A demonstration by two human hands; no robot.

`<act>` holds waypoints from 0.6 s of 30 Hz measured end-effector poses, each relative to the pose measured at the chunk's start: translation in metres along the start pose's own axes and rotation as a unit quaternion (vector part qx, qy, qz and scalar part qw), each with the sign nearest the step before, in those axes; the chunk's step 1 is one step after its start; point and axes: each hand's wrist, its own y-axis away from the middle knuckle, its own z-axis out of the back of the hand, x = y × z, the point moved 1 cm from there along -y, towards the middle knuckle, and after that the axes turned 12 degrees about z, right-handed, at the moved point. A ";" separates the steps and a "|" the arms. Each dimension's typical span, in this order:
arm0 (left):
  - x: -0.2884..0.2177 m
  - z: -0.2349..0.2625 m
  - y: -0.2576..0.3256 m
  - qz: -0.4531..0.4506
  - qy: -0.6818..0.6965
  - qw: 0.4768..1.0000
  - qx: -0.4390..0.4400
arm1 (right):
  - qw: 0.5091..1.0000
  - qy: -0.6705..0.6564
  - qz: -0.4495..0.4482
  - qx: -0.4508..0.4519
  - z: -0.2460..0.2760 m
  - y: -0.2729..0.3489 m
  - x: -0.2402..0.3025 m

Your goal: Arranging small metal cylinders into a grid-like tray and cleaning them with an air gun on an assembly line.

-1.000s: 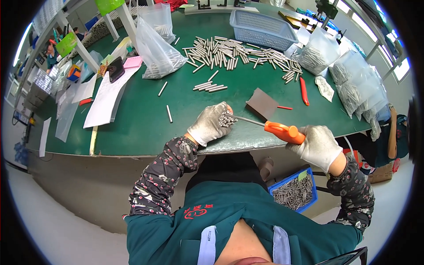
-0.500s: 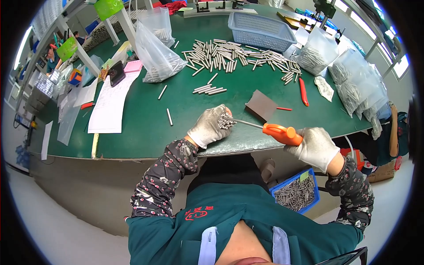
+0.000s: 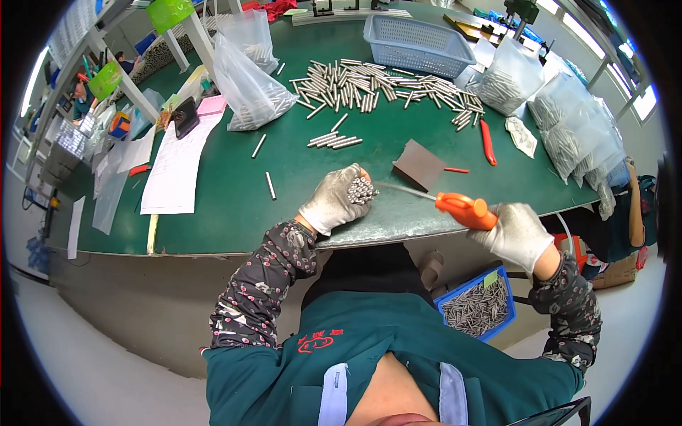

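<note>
A: A green workbench (image 3: 298,206) in a busy workshop. Nearest us, our left hand (image 3: 332,204) is clenched round a bundle of metal rods (image 3: 361,190), and our right hand (image 3: 517,233) grips an orange-handled tool (image 3: 465,209) whose thin tip points at the rod ends.

B: We judge the tip could slip and scatter the bundle, perhaps toward the loose rods (image 3: 376,85) piled farther back.

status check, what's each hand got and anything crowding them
Left hand shut on bundle of metal pins. Right hand shut on orange-handled tool, tip toward bundle. Brown pad just beyond.
</note>
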 end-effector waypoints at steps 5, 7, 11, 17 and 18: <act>-0.001 0.000 -0.002 -0.008 -0.014 1.000 -0.015 | 0.999 0.020 -0.020 -0.017 -0.002 -0.001 -0.003; -0.001 0.000 -0.001 -0.012 -0.019 1.000 -0.016 | 1.000 0.013 -0.015 -0.007 -0.001 0.001 0.000; 0.000 0.000 -0.002 0.006 -0.006 1.000 0.004 | 1.000 0.005 -0.004 0.006 0.000 0.002 0.004; 0.002 -0.001 -0.003 -0.026 -0.014 0.999 -0.013 | 0.999 0.000 -0.013 0.034 -0.002 0.002 0.002; 0.001 0.001 -0.003 -0.026 -0.014 0.999 -0.014 | 1.000 -0.008 0.001 0.028 -0.003 0.001 0.003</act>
